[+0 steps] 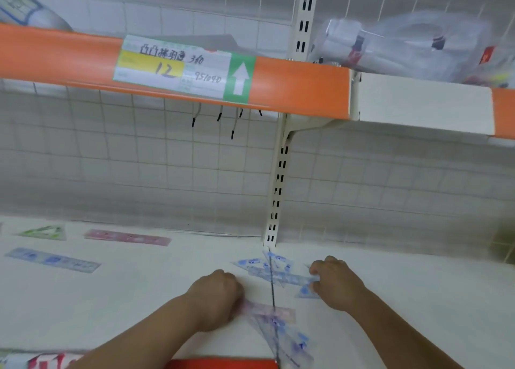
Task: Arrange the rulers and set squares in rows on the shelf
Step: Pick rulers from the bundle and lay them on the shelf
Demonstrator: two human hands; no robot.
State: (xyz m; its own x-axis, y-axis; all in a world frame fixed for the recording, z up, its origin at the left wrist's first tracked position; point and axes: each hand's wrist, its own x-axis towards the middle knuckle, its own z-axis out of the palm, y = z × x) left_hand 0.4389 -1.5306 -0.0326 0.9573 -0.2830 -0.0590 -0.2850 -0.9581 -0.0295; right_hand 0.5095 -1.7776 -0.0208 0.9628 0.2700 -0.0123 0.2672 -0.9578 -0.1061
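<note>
**Sorting the loose pile at the shelf joint**

Nearest the camera, a heap of clear blue-printed set squares (pixel 289 340) is lying across the dark seam (pixel 272 293) where two shelf boards are meeting, reaching down towards the orange front edge (pixel 223 364). Partly under it a pink ruler (pixel 267 310) is lying, and the left hand (pixel 216 296) is closing over that ruler's left end; its fingers are curled tight and seem to be pinching it, though blur is hiding the exact contact. Just beyond, the right hand (pixel 338 281) is resting with bent fingers on the right end of a second cluster of blue set squares and rulers (pixel 274 271), apparently pressing or pinching its edge rather than lifting.

Doing this step well probably means sliding the pink ruler out flat and slowly, so the thin plastic above it is not scattering, while the right hand is pinning the other cluster.

Farther left on the white shelf (pixel 139 299), pieces are already lying spaced apart: a blue ruler (pixel 53 260), then a pink ruler further back (pixel 126 237) and a green set square (pixel 44 232) near the wire grid back (pixel 139 159)
</note>
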